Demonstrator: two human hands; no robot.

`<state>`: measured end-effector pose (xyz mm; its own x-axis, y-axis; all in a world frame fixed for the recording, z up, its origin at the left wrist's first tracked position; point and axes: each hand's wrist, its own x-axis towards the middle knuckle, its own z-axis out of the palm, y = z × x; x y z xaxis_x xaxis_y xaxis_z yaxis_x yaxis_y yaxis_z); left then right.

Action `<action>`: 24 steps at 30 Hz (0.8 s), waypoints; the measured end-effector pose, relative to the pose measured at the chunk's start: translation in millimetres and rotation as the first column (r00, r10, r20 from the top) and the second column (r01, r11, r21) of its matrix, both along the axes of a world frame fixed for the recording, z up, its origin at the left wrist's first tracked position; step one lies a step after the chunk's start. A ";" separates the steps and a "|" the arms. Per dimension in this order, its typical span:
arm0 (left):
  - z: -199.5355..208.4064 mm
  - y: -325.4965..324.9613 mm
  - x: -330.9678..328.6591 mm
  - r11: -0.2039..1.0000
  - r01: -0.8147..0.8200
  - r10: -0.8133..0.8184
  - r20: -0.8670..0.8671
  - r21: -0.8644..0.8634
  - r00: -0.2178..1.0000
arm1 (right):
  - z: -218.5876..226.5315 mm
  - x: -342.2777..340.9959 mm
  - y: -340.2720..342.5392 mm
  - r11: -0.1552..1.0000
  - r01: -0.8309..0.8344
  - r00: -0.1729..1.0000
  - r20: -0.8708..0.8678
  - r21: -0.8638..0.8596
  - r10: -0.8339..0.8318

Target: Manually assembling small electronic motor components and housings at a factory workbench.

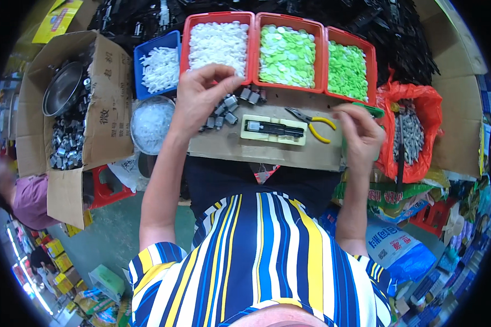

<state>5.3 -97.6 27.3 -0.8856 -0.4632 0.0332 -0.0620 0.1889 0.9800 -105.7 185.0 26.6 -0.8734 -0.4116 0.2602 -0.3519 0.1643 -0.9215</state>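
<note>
Yellow-handled pliers [309, 119], cream tray [273, 140]

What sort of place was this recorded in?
Probably a small assembly workshop: red plastic bins of small white and green parts, yellow-handled metal pliers, and a brown cardboard box of metal pieces.

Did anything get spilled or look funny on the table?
Maybe the little silver parts: they lie scattered on the cardboard, while the white pieces sit in a red tray. I can't see anything clearly broken.
</note>
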 end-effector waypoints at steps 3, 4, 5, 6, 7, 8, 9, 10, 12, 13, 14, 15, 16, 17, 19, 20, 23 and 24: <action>-14.0 22.4 11.4 0.924 0.089 -0.057 -0.095 0.372 0.994 | 3.5 18.5 -51.4 0.962 -0.175 0.981 0.049 -0.209 0.189; -16.7 27.2 13.6 0.904 0.097 -0.067 -0.088 0.416 0.994 | 4.0 24.1 -63.5 0.955 -0.181 0.978 0.056 -0.235 0.199; -18.7 31.4 15.9 0.883 0.104 -0.075 -0.081 0.458 0.994 | 4.3 28.6 -72.5 0.947 -0.189 0.975 0.062 -0.261 0.212; -21.3 35.1 16.9 0.865 0.095 -0.063 -0.081 0.494 0.995 | 4.2 30.6 -79.5 0.950 -0.207 0.976 0.015 -0.234 0.216; -21.7 38.4 17.8 0.854 0.100 -0.063 -0.088 0.510 0.994 | 3.4 32.1 -82.8 0.949 -0.213 0.975 0.016 -0.231 0.222; -22.2 40.2 18.5 0.844 0.104 -0.062 -0.095 0.527 0.993 | 2.1 34.0 -85.5 0.949 -0.232 0.973 -0.032 -0.213 0.231; -22.0 40.9 20.0 0.845 0.128 -0.077 -0.118 0.519 0.990 | 1.5 36.1 -86.8 0.947 -0.254 0.967 -0.082 -0.194 0.243; -22.5 40.5 21.9 0.845 0.120 -0.067 -0.121 0.522 0.990 | 1.7 38.5 -87.4 0.952 -0.251 0.967 -0.096 -0.174 0.238; -23.3 39.3 24.6 0.854 0.156 -0.092 -0.152 0.496 0.984 | 0.7 41.4 -87.1 0.948 -0.276 0.957 -0.131 -0.157 0.257; -23.1 38.9 25.2 0.853 0.153 -0.086 -0.155 0.498 0.984 | 0.3 42.3 -87.0 0.946 -0.290 0.950 -0.165 -0.144 0.266; -22.9 38.7 25.6 0.859 0.155 -0.087 -0.159 0.487 0.983 | 0.3 42.9 -87.3 0.945 -0.294 0.946 -0.184 -0.143 0.267; -22.8 38.6 26.7 0.865 0.159 -0.092 -0.161 0.476 0.983 | -0.2 43.7 -87.9 0.945 -0.296 0.946 -0.184 -0.140 0.269; -22.9 38.6 27.7 0.864 0.158 -0.091 -0.161 0.478 0.983 | -0.8 44.4 -88.4 0.948 -0.295 0.940 -0.215 -0.120 0.265; -23.1 38.8 28.5 0.871 0.155 -0.088 -0.162 0.467 0.983 | -1.2 45.2 -88.5 0.951 -0.292 0.934 -0.245 -0.101 0.260; -23.2 39.0 29.2 0.878 0.152 -0.085 -0.163 0.455 0.983 | -1.2 45.7 -88.6 0.957 -0.285 0.908 -0.331 -0.044 0.256; -23.2 39.1 29.9 0.876 0.146 -0.079 -0.163 0.459 0.984 | -1.4 45.9 -88.3 0.962 -0.272 0.874 -0.414 0.012 0.252; -20.9 40.5 28.5 0.885 0.150 -0.086 -0.161 0.442 0.983 | -3.5 42.8 -88.1 0.972 -0.221 0.734 -0.643 0.079 0.219; -20.8 41.6 28.6 0.893 0.156 -0.096 -0.161 0.423 0.982 | -7.1 42.0 -87.3 0.975 -0.209 0.715 -0.668 0.077 0.206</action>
